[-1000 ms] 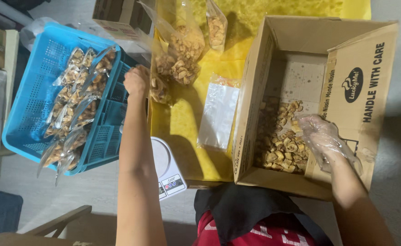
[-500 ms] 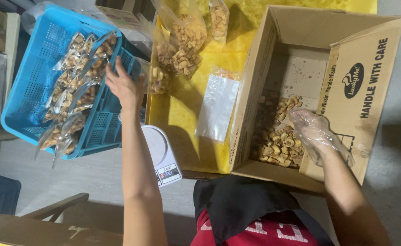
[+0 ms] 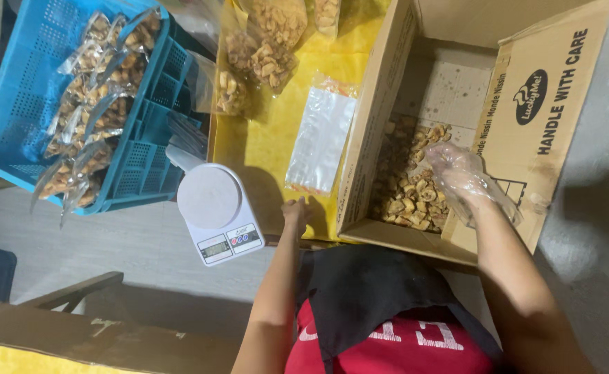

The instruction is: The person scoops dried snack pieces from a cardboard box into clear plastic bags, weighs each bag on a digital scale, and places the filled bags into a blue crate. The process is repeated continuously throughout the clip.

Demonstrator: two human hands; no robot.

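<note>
left hand (image 3: 295, 210): fingers loosely together, empty, touched yellow sheet (image 3: 266, 149) near clear plastic bag (image 3: 321, 140)
right hand (image 3: 457, 173): plastic-gloved, fingers apart over fried snack pieces (image 3: 405, 183) in brown cardboard box (image 3: 377, 118)

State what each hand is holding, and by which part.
The left hand holds nothing; it rests near the empty plastic bags. The gloved right hand is down among the snack pieces; any grip cannot be told.

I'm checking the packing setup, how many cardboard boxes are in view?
2. One open cardboard box sits at right holding loose snack pieces, with the gloved right hand inside. A second cardboard box shows partly at bottom left. Others may lie outside the view.
</note>
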